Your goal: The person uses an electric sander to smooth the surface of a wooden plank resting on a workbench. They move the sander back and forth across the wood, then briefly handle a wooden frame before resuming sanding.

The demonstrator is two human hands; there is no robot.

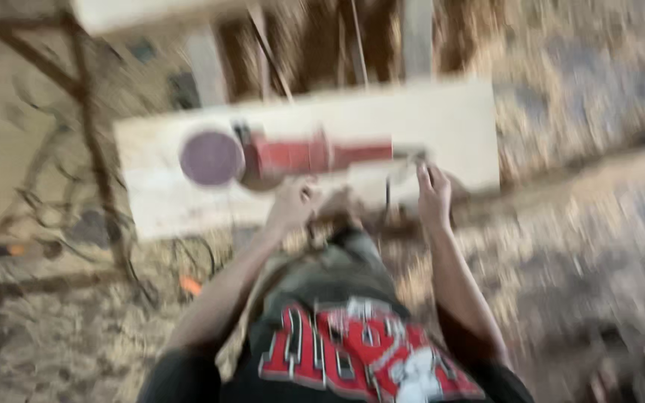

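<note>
Whole view motion-blurred; right hand [433, 195] fingers perhaps on cord, grip unclear; elbows cut off.

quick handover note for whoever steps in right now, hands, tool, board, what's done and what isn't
Left hand: at the board's near edge, just below the red angle grinder with a round maroon sanding disc; grip unclear through blur.
Right hand: fingers at the grinder's tail end, by the cord.
Grinder lies flat on the pale rectangular wooden board, disc to the left.
Done: cannot tell from the blur whether any sanding is done.
Left: neither hand clearly grips the grinder yet.

Red disc sander [293, 157] flat on board [442, 119]
</note>
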